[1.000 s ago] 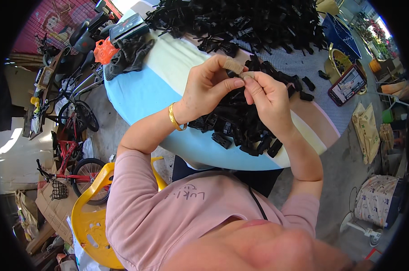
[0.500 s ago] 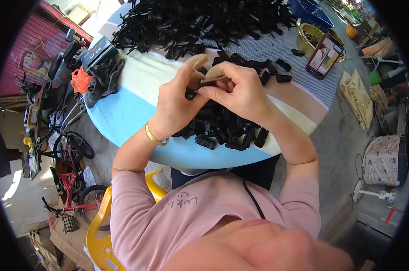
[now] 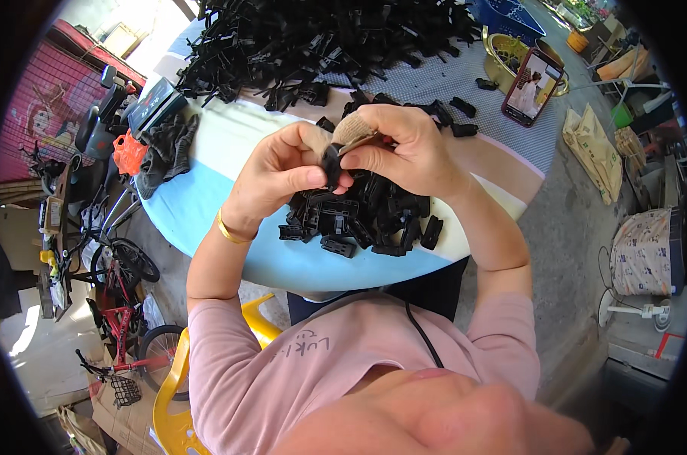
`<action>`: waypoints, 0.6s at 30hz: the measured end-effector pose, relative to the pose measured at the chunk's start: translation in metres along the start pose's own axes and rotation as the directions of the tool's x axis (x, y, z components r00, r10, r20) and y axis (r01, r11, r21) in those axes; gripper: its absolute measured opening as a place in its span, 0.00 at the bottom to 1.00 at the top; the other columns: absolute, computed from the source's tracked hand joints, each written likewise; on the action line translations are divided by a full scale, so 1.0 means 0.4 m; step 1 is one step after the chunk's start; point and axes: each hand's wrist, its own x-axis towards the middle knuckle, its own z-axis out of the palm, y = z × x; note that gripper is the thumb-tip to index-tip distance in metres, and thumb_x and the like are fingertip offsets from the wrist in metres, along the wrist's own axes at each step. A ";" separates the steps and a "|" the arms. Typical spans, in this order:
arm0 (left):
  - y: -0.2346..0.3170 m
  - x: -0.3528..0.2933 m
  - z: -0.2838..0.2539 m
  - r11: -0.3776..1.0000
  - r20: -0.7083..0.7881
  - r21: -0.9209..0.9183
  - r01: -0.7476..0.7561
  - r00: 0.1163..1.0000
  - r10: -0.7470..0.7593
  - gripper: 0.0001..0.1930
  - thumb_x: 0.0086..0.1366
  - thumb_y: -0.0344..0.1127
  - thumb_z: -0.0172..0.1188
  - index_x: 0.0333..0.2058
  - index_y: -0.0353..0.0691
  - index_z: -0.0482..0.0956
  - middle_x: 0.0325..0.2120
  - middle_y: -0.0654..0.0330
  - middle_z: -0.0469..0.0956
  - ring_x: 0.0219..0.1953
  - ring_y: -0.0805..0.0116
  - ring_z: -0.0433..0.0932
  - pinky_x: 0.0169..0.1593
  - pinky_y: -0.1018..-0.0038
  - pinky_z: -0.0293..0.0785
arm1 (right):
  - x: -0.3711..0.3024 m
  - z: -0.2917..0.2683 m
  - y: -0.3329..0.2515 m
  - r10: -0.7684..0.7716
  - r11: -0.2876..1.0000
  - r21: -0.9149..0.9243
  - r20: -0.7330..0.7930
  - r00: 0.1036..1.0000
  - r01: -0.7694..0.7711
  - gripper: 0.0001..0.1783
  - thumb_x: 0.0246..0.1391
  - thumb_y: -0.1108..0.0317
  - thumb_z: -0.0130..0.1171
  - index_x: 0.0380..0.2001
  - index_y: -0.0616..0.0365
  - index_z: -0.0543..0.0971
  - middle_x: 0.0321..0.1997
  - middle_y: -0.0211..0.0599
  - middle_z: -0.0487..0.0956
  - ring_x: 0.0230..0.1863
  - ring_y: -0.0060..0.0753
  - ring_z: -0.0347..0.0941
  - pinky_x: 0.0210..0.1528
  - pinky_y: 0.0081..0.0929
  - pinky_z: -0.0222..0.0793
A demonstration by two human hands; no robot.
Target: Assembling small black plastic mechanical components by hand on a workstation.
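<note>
1. Centrally, both hands meet above the round tabletop point(image 3: 207, 205), which is covered in pale blue and cream cloth, and they pinch one small black plastic clip point(image 3: 330, 164) between them.
2. The left hand point(image 3: 279, 178) closes thumb and fingers on the lower part of the small black plastic clip; a thin gold bangle point(image 3: 230, 230) circles its wrist.
3. The right hand point(image 3: 404, 152) grips the same clip from the other side, fingers curled, and one of its fingers wears a beige fabric wrap point(image 3: 356, 130).
4. Just under the hands lies a small heap of black plastic clips point(image 3: 366, 220), resting on the tabletop near its closer edge.
5. Farther back, a much larger pile of loose black plastic parts point(image 3: 320, 45) covers the far side of the tabletop.
6. At the left rim lies a pair of dark grey fabric gloves point(image 3: 165, 152), beside an orange plastic bag point(image 3: 127, 152).
7. At the far right, a smartphone with a lit screen point(image 3: 530, 87) leans against a round gold-coloured metal bowl point(image 3: 506, 61).
8. Below the tabletop, a yellow plastic chair point(image 3: 169, 394) shows beside the person's pink short-sleeved shirt point(image 3: 320, 364), and red bicycles point(image 3: 120, 311) stand at the left.
</note>
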 end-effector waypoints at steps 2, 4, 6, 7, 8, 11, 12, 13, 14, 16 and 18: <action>-0.005 0.001 0.005 0.994 -0.021 0.113 0.010 1.000 -0.008 0.11 0.55 0.26 0.59 0.35 0.33 0.67 0.35 0.53 0.74 0.35 0.65 0.77 0.42 0.70 0.74 | 0.004 0.000 0.008 -0.045 0.997 -0.068 0.031 0.998 0.047 0.10 0.46 0.76 0.60 0.34 0.65 0.74 0.28 0.30 0.76 0.29 0.17 0.73 0.31 0.14 0.69; 0.004 -0.002 0.017 0.982 -0.077 0.182 0.043 0.997 -0.030 0.07 0.57 0.26 0.56 0.32 0.35 0.67 0.34 0.55 0.74 0.33 0.69 0.76 0.41 0.74 0.73 | 0.008 0.008 0.008 -0.089 0.987 -0.126 0.074 0.993 0.098 0.10 0.47 0.77 0.59 0.35 0.65 0.73 0.27 0.31 0.76 0.29 0.18 0.73 0.30 0.14 0.69; 0.003 -0.004 0.025 0.947 -0.220 0.322 -0.011 0.972 0.086 0.06 0.57 0.26 0.55 0.32 0.35 0.67 0.34 0.57 0.74 0.34 0.70 0.76 0.41 0.75 0.72 | 0.008 0.024 -0.009 0.184 0.981 -0.039 -0.105 0.977 -0.189 0.10 0.50 0.78 0.55 0.37 0.65 0.72 0.26 0.33 0.76 0.29 0.19 0.74 0.30 0.14 0.70; -0.007 0.000 0.010 0.920 -0.232 0.390 -0.051 0.961 0.151 0.07 0.58 0.26 0.54 0.34 0.34 0.67 0.35 0.57 0.74 0.36 0.70 0.76 0.42 0.74 0.73 | 0.007 0.027 0.001 0.142 0.989 -0.014 -0.161 0.977 -0.146 0.09 0.52 0.78 0.51 0.38 0.65 0.71 0.26 0.34 0.76 0.30 0.21 0.75 0.32 0.15 0.71; -0.013 0.005 0.021 0.913 -0.237 0.392 -0.118 0.945 0.224 0.08 0.59 0.24 0.53 0.37 0.32 0.66 0.35 0.57 0.74 0.36 0.70 0.76 0.42 0.75 0.74 | 0.002 0.029 0.017 0.135 0.990 -0.009 -0.214 0.968 -0.140 0.06 0.54 0.75 0.50 0.36 0.65 0.72 0.24 0.31 0.74 0.28 0.16 0.72 0.30 0.13 0.67; -0.023 0.012 0.027 0.893 -0.288 0.427 -0.140 0.915 0.282 0.12 0.59 0.21 0.51 0.42 0.31 0.64 0.34 0.58 0.74 0.36 0.71 0.76 0.40 0.77 0.75 | -0.005 0.025 0.018 0.124 0.963 -0.207 -0.227 0.966 -0.172 0.06 0.55 0.71 0.50 0.31 0.63 0.72 0.21 0.24 0.69 0.23 0.12 0.61 0.25 0.11 0.56; -0.024 0.013 0.034 0.876 -0.293 0.460 -0.145 0.907 0.304 0.15 0.59 0.21 0.51 0.45 0.32 0.64 0.34 0.59 0.73 0.35 0.73 0.76 0.40 0.79 0.74 | -0.004 0.030 0.016 0.122 0.966 -0.200 -0.213 0.970 -0.165 0.06 0.55 0.71 0.50 0.31 0.63 0.72 0.21 0.24 0.69 0.23 0.12 0.61 0.25 0.11 0.56; -0.024 0.010 0.034 0.867 -0.289 0.479 -0.137 0.908 0.303 0.15 0.59 0.21 0.52 0.46 0.31 0.65 0.34 0.59 0.73 0.35 0.74 0.75 0.39 0.79 0.74 | -0.005 0.034 0.013 0.165 0.957 -0.203 -0.210 0.964 -0.208 0.06 0.56 0.71 0.50 0.30 0.63 0.73 0.20 0.24 0.69 0.23 0.12 0.61 0.25 0.11 0.57; -0.023 0.007 0.034 0.858 -0.283 0.497 -0.129 0.911 0.300 0.16 0.58 0.21 0.52 0.46 0.31 0.65 0.35 0.60 0.73 0.35 0.76 0.75 0.39 0.80 0.74 | -0.005 0.036 0.012 0.208 0.945 -0.209 -0.210 0.956 -0.251 0.07 0.56 0.70 0.51 0.30 0.64 0.73 0.20 0.24 0.69 0.23 0.12 0.62 0.25 0.11 0.58; -0.024 0.001 0.031 0.852 -0.290 0.509 -0.121 0.908 0.303 0.15 0.58 0.21 0.53 0.45 0.31 0.66 0.35 0.60 0.74 0.35 0.77 0.75 0.39 0.81 0.74 | -0.002 0.038 0.014 0.208 0.941 -0.229 -0.196 0.958 -0.251 0.07 0.55 0.70 0.51 0.29 0.64 0.73 0.20 0.24 0.70 0.23 0.12 0.63 0.25 0.10 0.58; -0.026 -0.004 0.030 0.847 -0.292 0.519 -0.114 0.908 0.301 0.14 0.58 0.21 0.53 0.44 0.31 0.68 0.34 0.61 0.74 0.35 0.78 0.74 0.39 0.81 0.74 | 0.000 0.040 0.007 0.230 0.927 -0.253 -0.201 0.952 -0.278 0.07 0.55 0.71 0.52 0.29 0.64 0.74 0.19 0.25 0.70 0.22 0.12 0.64 0.25 0.11 0.59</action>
